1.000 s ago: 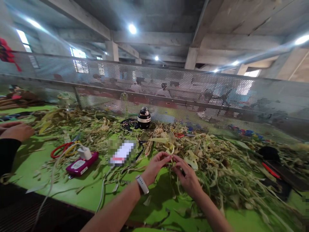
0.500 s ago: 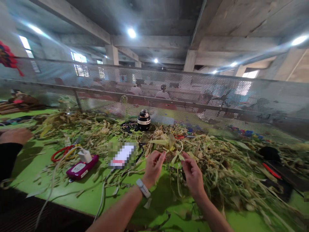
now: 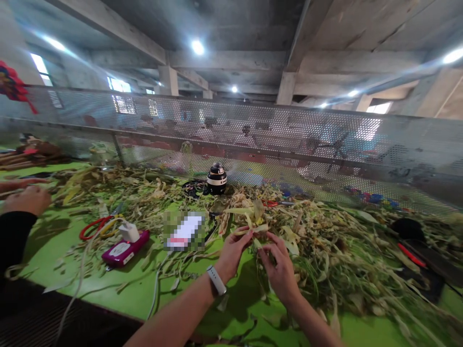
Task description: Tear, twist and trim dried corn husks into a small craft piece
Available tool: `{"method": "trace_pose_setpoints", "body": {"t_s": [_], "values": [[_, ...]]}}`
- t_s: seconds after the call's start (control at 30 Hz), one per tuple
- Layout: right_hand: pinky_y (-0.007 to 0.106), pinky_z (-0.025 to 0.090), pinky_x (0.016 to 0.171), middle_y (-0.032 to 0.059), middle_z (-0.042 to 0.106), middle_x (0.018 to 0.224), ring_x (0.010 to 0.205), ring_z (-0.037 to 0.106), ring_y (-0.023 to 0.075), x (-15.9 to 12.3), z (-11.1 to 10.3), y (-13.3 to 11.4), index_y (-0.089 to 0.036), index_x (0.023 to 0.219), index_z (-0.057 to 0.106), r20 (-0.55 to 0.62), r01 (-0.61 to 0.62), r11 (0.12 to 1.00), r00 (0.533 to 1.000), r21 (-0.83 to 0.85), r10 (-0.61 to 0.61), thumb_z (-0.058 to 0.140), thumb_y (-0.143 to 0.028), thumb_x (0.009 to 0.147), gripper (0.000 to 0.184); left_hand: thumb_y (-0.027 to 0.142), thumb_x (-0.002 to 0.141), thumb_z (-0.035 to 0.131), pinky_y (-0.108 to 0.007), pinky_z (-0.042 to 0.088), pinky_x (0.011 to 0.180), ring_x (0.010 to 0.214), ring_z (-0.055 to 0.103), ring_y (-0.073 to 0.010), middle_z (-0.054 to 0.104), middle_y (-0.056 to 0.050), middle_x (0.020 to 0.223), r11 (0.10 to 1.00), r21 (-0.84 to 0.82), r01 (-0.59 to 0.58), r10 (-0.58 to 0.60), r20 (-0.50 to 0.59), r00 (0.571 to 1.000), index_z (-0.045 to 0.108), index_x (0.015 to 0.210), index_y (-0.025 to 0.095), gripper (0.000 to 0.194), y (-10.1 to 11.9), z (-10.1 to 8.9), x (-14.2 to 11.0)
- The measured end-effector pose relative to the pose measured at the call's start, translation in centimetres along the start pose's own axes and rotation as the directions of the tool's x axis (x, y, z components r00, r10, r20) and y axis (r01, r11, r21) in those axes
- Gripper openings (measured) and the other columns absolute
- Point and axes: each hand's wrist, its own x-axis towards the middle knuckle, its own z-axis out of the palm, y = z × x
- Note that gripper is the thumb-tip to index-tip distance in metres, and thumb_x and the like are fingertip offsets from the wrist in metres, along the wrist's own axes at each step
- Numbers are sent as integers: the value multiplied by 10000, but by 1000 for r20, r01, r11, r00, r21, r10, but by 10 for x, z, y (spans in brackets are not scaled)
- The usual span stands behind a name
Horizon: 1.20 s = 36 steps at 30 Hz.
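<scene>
Pale strips of dried husk [image 3: 259, 228] lie between my two hands, low over the green table [image 3: 137, 294]. The thumb and fingers of my left hand [image 3: 233, 253] pinch the husk from the left. My right hand [image 3: 280, 270], a little lower, has its fingertips closed on a strip hanging down from the same piece. Both hands touch the husk close together, and the fingertips partly cover where the strips cross. Just beyond them lies a broader yellowish leaf [image 3: 241, 211]. A white band is on my left wrist.
Loose husks [image 3: 347, 260] spread thickly right and behind. To the left lie a phone [image 3: 186, 231] on a cable, a purple power socket [image 3: 123, 253] and red-handled scissors [image 3: 92, 229]. A black jar-shaped object [image 3: 217, 180] stands before a perforated metal screen [image 3: 282, 130]. Another person's hand [image 3: 31, 198] is at far left.
My right hand has come left and lower, closer to my left hand. The strips now cross between my fingers. At far left, more of the other person's hands shows.
</scene>
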Motion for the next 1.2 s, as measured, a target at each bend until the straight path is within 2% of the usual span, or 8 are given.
{"method": "trace_pose_setpoints", "body": {"t_s": [0.1, 0.23, 0.37, 0.5, 0.6, 0.73, 0.93, 1.2], "values": [[343, 466, 805, 93, 601, 964, 916, 576, 211, 1, -3, 0, -212, 834, 592, 32, 26, 995, 999, -99, -23, 471, -272, 876, 142, 249, 507, 808, -226, 433, 658, 654, 584, -109, 683, -4, 715, 998, 46, -33, 34, -24, 999, 656, 801, 164, 341, 0, 1, 0], [290, 463, 641, 56, 621, 785, 696, 585, 178, -1, -3, -1, -206, 908, 587, 207, 151, 958, 973, -245, -100, 388, -228, 915, 201, 289, 582, 751, -231, 422, 644, 619, 550, -104, 645, 13, 667, 980, 171, -105, 118, -69, 991, 649, 817, 161, 286, -3, -1, 0], [325, 451, 732, 67, 634, 872, 789, 575, 198, -1, -3, -3, -204, 936, 598, 258, 356, 859, 927, -367, -273, 397, -171, 901, 207, 247, 624, 689, -253, 421, 708, 725, 560, -138, 652, -7, 747, 947, 294, -131, 118, 62, 991, 644, 840, 159, 237, -3, -2, -5], [407, 379, 923, 81, 605, 1074, 1009, 525, 226, 6, -7, -5, -197, 958, 571, 149, 403, 824, 915, -398, -376, 410, -168, 895, 176, 233, 642, 615, -261, 424, 691, 712, 549, -144, 643, -10, 737, 936, 336, -105, 43, 188, 981, 637, 784, 154, 165, 0, 0, -11], [423, 383, 918, 93, 608, 1046, 982, 539, 226, 9, -8, -3, -190, 887, 543, 85, 332, 866, 942, -374, -325, 386, -195, 906, 158, 239, 653, 573, -281, 440, 723, 757, 567, -159, 657, -31, 812, 939, 336, -71, 15, 166, 986, 639, 840, 162, 213, 1, 2, -13], [344, 452, 686, 63, 628, 796, 742, 581, 207, 7, -6, 3, -198, 829, 512, 97, 128, 957, 990, -259, -106, 379, -261, 910, 168, 203, 666, 516, -280, 438, 736, 768, 565, -169, 664, -32, 776, 904, 415, -100, 36, 159, 987, 664, 786, 155, 197, 6, 3, -14], [263, 438, 583, 25, 611, 706, 638, 573, 165, 7, -6, 4, -202, 833, 488, 197, -219, 974, 959, 67, 202, 389, -345, 896, 185, 252, 699, 591, -284, 420, 770, 816, 561, -184, 673, -40, 791, 881, 440, -174, 52, 275, 960, 690, 802, 147, 178, 7, 1, -12], [244, 400, 523, -16, 543, 605, 549, 518, 145, 9, -9, 4, -211, 821, 495, 167, -303, 932, 947, 199, 273, 405, -397, 876, 214, 387, 573, 764, -263, 452, 654, 671, 572, -139, 662, -43, 754, 921, 388, -13, -104, 279, 955, 673, 881, 127, 414, -5, -6, -3]]}}
